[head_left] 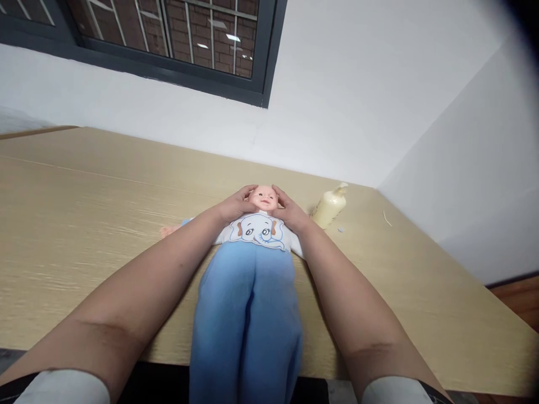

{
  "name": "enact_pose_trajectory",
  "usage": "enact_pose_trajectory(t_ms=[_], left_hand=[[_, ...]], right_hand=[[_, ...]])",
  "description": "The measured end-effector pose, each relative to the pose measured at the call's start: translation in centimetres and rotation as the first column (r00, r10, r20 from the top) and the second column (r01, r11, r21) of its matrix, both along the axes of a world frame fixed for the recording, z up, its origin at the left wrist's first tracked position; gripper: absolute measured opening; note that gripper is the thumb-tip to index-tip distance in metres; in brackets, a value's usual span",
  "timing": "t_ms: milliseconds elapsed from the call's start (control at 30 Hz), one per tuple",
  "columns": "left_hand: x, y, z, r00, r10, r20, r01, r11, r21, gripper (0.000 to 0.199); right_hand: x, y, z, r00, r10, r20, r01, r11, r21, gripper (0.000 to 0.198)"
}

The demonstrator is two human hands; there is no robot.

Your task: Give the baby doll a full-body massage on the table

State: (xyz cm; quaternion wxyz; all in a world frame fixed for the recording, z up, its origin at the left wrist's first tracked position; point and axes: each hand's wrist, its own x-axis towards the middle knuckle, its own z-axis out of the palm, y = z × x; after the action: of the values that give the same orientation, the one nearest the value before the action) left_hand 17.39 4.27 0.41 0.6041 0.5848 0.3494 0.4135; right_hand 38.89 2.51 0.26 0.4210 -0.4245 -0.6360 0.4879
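A baby doll (264,200) lies on its back on the wooden table, its head toward the wall. It wears a white top with an elephant face (256,231) and blue trousers (248,303), whose legs reach past the table's near edge. My left hand (239,205) cups one side of the doll's head, thumb near the chin. On the other side my right hand (290,210) does the same, fingers against the head. One doll hand (168,230) shows beyond my left forearm; the other is hidden behind my right arm.
A cream pump bottle (329,207) stands just right of my right hand. Close to it are a small blue bit (341,230) and a thin pale strip (387,218) on the table (105,196). A white wall and a dark-framed window (168,73) rise behind.
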Motion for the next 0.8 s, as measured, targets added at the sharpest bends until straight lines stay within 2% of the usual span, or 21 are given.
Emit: enact_pose_trajectory(t_ms=[133,233,300,367,467,567,667,800], left_hand=[[0.01,-0.42,0.57,0.991,-0.011,0.134,0.025,0.994,-0.103,0.085],[0.04,-0.55,0.83,0.988,0.002,0.154,0.017,0.992,-0.122,0.083],[0.06,-0.62,0.85,0.990,-0.003,0.143,0.021,0.992,-0.124,0.087],[0.12,-0.70,0.81,0.997,0.001,0.084,0.007,0.996,-0.093,0.094],[0.22,-0.80,0.71,0.999,0.031,-0.026,-0.030,0.999,0.009,0.102],[0.23,-0.74,0.62,0.999,0.020,-0.048,-0.018,0.999,0.041,0.104],[0.13,-0.50,0.47,0.998,-0.002,-0.062,0.004,0.999,0.035,0.102],[0.07,-0.22,0.26,0.992,0.037,-0.120,-0.030,0.998,0.060,0.098]], right_hand=[[0.14,0.18,-0.24,0.990,0.022,-0.141,-0.034,0.996,-0.078,0.103],[0.05,0.26,-0.34,0.966,0.055,-0.251,-0.087,0.989,-0.116,0.103],[-0.05,0.20,-0.27,0.961,0.066,-0.268,-0.100,0.988,-0.114,0.101],[-0.18,0.02,-0.12,0.974,0.055,-0.221,-0.079,0.992,-0.100,0.101],[-0.42,-0.31,0.15,0.998,0.016,-0.064,-0.019,0.999,-0.049,0.108],[-0.62,-0.48,0.31,0.998,-0.019,0.053,0.019,1.000,0.003,0.115],[-0.58,-0.38,0.24,0.998,-0.018,0.064,0.017,1.000,0.016,0.115],[-0.14,0.03,-0.16,0.999,0.010,0.032,-0.009,1.000,-0.001,0.112]])
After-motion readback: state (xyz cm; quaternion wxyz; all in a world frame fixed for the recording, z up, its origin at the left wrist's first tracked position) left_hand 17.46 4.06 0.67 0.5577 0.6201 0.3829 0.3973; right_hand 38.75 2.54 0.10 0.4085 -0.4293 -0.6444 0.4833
